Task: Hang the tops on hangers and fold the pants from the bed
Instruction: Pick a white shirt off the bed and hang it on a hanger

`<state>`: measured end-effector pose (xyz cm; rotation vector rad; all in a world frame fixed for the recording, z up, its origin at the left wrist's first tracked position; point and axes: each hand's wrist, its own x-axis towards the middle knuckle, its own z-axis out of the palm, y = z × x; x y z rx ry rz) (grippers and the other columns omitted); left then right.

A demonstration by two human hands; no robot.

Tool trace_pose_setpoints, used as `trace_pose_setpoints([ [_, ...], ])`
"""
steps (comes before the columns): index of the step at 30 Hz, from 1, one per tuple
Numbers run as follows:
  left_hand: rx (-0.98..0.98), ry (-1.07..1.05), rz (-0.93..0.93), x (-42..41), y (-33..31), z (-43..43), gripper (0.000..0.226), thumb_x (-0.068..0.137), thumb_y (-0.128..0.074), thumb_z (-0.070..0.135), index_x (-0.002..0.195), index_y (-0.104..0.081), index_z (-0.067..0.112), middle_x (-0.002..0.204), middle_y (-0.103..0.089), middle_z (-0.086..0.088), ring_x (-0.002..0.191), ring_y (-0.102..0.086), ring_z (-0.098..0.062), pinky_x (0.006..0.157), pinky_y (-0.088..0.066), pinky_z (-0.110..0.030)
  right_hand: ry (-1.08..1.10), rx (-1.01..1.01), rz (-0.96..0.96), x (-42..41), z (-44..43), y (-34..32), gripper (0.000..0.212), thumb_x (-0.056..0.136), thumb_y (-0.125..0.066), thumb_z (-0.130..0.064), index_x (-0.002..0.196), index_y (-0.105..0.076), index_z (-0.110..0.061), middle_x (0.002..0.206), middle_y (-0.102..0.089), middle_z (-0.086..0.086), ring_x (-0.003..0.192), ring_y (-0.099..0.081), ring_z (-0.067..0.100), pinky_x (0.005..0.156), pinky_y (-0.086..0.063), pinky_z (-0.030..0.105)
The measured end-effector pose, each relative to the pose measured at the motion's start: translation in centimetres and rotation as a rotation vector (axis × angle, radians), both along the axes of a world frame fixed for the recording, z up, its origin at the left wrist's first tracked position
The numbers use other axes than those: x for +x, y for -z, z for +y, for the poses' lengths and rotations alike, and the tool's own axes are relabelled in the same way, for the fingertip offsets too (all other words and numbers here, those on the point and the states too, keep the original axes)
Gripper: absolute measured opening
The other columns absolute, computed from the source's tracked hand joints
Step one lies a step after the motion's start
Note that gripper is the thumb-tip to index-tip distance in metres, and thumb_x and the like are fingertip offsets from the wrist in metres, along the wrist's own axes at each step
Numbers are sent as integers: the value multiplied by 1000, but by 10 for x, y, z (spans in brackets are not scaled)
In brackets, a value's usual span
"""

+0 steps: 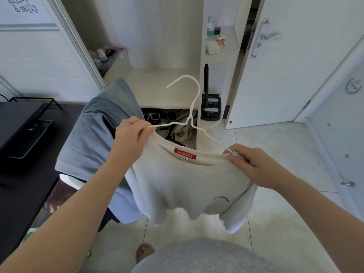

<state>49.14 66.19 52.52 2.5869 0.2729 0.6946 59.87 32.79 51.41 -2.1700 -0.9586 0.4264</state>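
Left grip [131, 136] pinches the left end of the white wire hanger [191, 120] together with the neckline of the cream T-shirt [187, 184]. The right grip [254, 166] pinches the hanger's right arm where it meets the collar on that side, fingers curled round wire and fabric. The shirt hangs in the air between the two, near the person and in front of the open wardrobe [163, 89], with its red neck label [185, 153] facing up; the bed is not in view. The step in hand looks like seating the shoulders on the hanger. To do it well, each shoulder seam should slide out to the end of its wire arm so the collar sits centred under the hook, and the neckline should not be stretched on the way. A blue garment [88, 138] is draped over what seems a chair to the left, beside a dark surface [21, 180].
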Motion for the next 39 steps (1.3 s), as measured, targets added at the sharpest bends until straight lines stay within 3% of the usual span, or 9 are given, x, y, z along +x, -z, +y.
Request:
trace_pose_setpoints([
  [4,28,-77,104,43,-11,3,28,103,-54,32,110,-73,13,114,-66,-7,111,-54,-36,100,-39,-44,36,158,-16,-1,13,-24,27,94,-43,-53,92,-61,-33,66,-54,9,61,-49,24,58,-39,32],
  [7,12,-128,126,71,-24,5,31,102,-50,41,120,-68,22,132,-59,-2,126,-45,-32,106,-34,-47,139,343,51,7,27,-40,24,95,-52,-41,85,-62,-23,69,-52,14,61,-46,13,57,-35,23],
  [11,-163,-170,126,89,-28,9,50,100,-55,42,146,-44,25,146,-46,-7,134,-36,-33,107,-34,-48,219,419,114,27,57,-47,28,102,-54,-25,75,-59,-19,63,-45,-12,60,-42,4,57,-34,15],
  [15,-349,15,157,85,-16,10,43,98,-57,44,135,-51,25,126,-58,10,118,-53,-9,102,-45,-32,283,447,162,55,100,-51,29,103,-54,-24,75,-61,-20,65,-51,-11,63,-47,7,60,-39,21],
  [18,-437,155,232,92,-10,12,21,95,-58,49,111,-58,34,103,-66,19,95,-61,5,82,-51,-22,334,490,155,84,142,-59,28,102,-55,-27,77,-65,-21,67,-56,-11,66,-51,8,64,-41,27],
  [22,-522,277,269,125,-14,19,30,83,-64,62,91,-58,33,89,-65,15,80,-61,1,72,-53,-28,378,541,88,131,204,-81,27,100,-55,-30,81,-62,-11,69,-54,-3,66,-49,8,62,-41,28],
  [26,-477,312,265,162,-24,39,49,69,-67,74,90,-49,34,94,-58,15,87,-56,0,77,-50,-23,438,571,47,177,276,-116,26,98,-54,-30,76,-65,-22,66,-57,-12,64,-51,5,62,-43,24],
  [33,-360,267,147,246,-52,126,43,83,-70,59,107,-49,30,108,-53,15,94,-55,-6,80,-50,-27,512,730,-84,252,388,-184,31,98,-53,-23,90,-64,5,73,-53,3,65,-48,9,58,-39,25],
  [39,-199,215,-36,312,-102,198,18,95,-58,33,107,-53,21,97,-49,9,92,-57,-22,71,-41,-32,449,900,-43,308,456,-263,28,95,-55,-18,79,-58,5,74,-41,9,68,-37,21,62,-33,32],
])
